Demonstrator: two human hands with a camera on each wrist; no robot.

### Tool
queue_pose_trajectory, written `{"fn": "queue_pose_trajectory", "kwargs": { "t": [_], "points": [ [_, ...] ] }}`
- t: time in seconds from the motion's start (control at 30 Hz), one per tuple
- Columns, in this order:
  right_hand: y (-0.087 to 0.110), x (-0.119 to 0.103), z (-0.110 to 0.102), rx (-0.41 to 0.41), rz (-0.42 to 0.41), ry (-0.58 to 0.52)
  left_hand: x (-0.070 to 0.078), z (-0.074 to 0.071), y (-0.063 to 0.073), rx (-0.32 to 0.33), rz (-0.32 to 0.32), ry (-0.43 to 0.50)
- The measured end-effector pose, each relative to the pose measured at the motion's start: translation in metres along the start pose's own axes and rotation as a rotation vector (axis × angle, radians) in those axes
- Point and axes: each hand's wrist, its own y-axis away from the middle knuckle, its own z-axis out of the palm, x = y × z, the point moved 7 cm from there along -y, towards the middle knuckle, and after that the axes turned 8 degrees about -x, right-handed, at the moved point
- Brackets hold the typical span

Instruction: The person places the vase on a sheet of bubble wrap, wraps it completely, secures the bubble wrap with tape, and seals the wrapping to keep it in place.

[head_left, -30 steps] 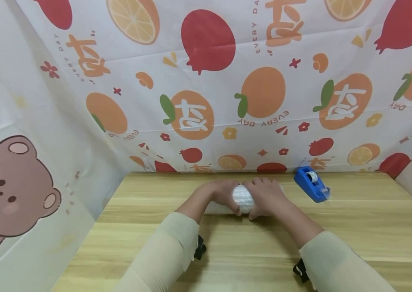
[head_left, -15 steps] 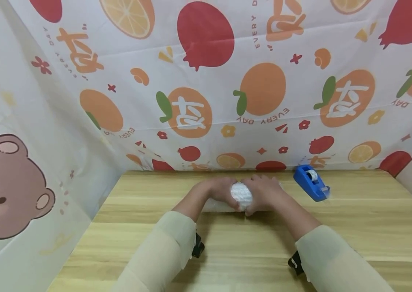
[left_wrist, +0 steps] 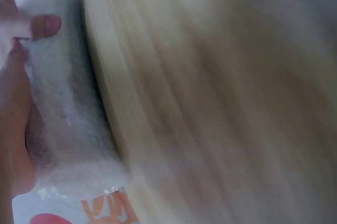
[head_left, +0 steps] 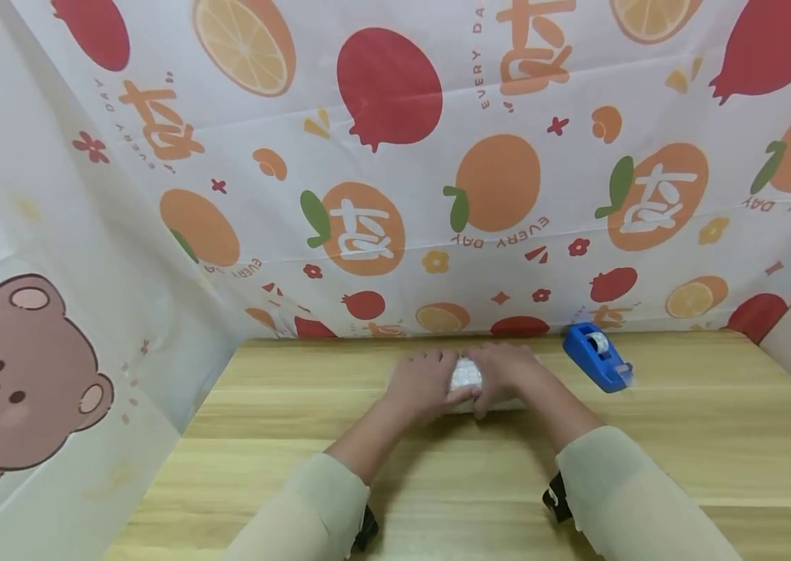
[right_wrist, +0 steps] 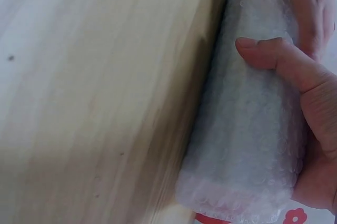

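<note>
A roll of clear bubble wrap [head_left: 466, 375] lies crosswise near the back of the wooden table. Both hands grip it close together, leaving a short stretch visible between them. My left hand [head_left: 425, 383] is over its left part, the thumb stretched along the near side. On the right part sits my right hand [head_left: 506, 370], its thumb laid across the bubbles of the wrap [right_wrist: 242, 118] in the right wrist view. From the left wrist, the wrap [left_wrist: 68, 108] appears blurred, with a thumb over it. Whatever the roll may contain is hidden.
To the right of the hands, a blue tape dispenser [head_left: 598, 358] with a roll of tape stands near the back edge. Fruit-printed cloth [head_left: 500, 187] hangs behind the table [head_left: 683, 436], and a bear-printed cloth [head_left: 23, 382] hangs at the left.
My left hand has shifted its hold: its wrist has dropped nearer and its fingers now lie over the top of the roll. The right hand stays almost in place.
</note>
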Motion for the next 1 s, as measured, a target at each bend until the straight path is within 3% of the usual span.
{"fn": "queue_pose_trajectory", "kwargs": {
  "t": [0.3, 0.77, 0.9, 1.0],
  "points": [
    [-0.006, 0.001, -0.002, -0.056, -0.034, -0.029, 0.005, -0.003, 0.014, 0.013, 0.089, -0.037],
    [-0.005, 0.001, 0.006, -0.130, -0.028, -0.121, 0.007, 0.003, 0.010, -0.055, 0.051, -0.060],
    [0.000, -0.002, 0.004, -0.181, -0.061, -0.189, 0.008, -0.001, 0.012, -0.051, 0.056, -0.017],
    [0.004, -0.005, 0.006, -0.234, -0.100, -0.228, 0.010, -0.002, 0.016, -0.085, 0.071, 0.042]
  ]
}}
